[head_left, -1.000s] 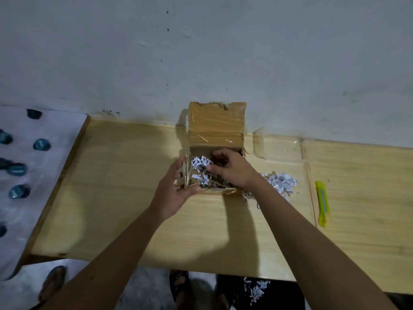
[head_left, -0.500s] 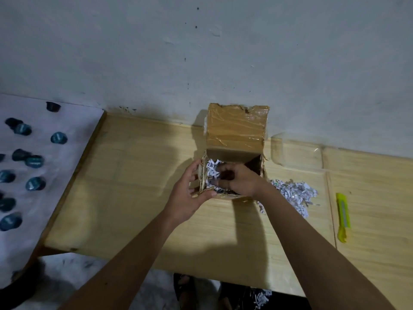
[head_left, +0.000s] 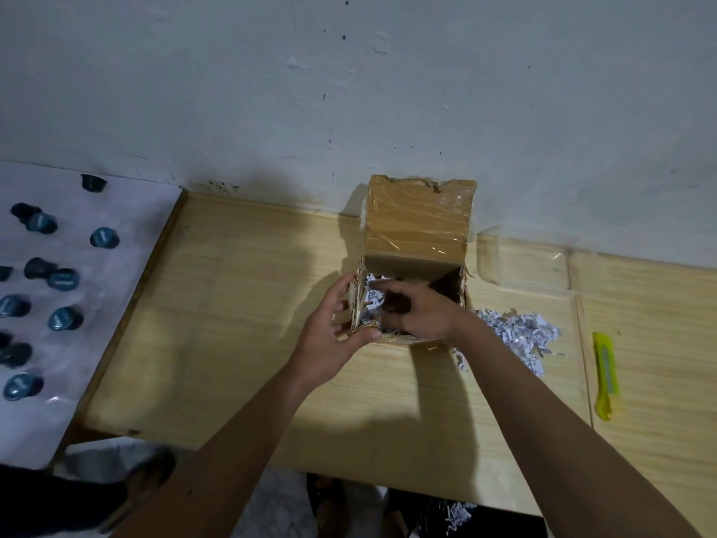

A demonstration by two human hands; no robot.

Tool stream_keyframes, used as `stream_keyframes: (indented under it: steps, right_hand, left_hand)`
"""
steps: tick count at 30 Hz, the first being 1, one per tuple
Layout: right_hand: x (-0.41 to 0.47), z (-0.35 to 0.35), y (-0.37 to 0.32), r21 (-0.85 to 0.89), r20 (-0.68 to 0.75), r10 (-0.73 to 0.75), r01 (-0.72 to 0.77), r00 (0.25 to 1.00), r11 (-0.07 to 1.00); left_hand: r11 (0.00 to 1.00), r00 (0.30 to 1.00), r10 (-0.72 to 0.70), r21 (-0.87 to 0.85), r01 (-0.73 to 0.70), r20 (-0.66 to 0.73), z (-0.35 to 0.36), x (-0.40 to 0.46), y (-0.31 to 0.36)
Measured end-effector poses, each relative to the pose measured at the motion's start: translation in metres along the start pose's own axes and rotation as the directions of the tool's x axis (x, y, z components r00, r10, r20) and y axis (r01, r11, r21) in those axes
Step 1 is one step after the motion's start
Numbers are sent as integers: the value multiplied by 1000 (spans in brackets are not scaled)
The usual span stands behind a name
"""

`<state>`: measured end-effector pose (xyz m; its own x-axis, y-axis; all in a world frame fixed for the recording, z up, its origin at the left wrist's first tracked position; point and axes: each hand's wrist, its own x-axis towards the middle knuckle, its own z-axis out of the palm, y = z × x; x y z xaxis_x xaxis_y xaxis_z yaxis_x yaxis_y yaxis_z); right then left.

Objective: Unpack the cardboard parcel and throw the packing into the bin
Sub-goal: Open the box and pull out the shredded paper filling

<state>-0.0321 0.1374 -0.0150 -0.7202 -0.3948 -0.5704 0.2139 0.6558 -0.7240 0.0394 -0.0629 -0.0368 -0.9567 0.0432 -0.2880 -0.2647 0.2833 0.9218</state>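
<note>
A small cardboard parcel (head_left: 419, 223) stands open on the wooden table (head_left: 232, 324), its taped lid flipped up against the wall. Shredded white paper packing (head_left: 372, 299) fills its left side. My left hand (head_left: 333, 339) grips the parcel's near left corner, thumb on the front edge. My right hand (head_left: 419, 314) reaches down inside the parcel with its fingers curled into the shreds; what it holds is hidden. A loose pile of shredded paper (head_left: 516, 335) lies on the table just right of the parcel.
A yellow utility knife (head_left: 604, 372) lies at the right. A clear plastic sheet (head_left: 523, 258) lies beside the parcel by the wall. Several blue capsules (head_left: 64, 279) sit on a white surface at left. More shreds (head_left: 458, 512) show in a dark bin below the table's edge.
The view has shifted left, so the parcel sits further right in frame. My right hand has dug deeper into the parcel; my left hand stays on the corner.
</note>
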Motion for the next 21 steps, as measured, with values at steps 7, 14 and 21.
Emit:
stream_keyframes:
  steps: [7, 14, 21]
  right_hand:
    - [-5, -4, 3, -247, -213, -129, 74, 969, 966]
    - [0, -1, -3, -284, -39, -5, -7, 999, 959]
    - [3, 4, -1, -125, -152, -146, 128, 978, 984]
  left_hand:
    - [1000, 1000, 0, -9, 0, 4, -1, 0, 0]
    - [1000, 1000, -1, -17, 1, 1, 1, 2, -2]
    - [1000, 1000, 1, -25, -1, 10, 1, 2, -1]
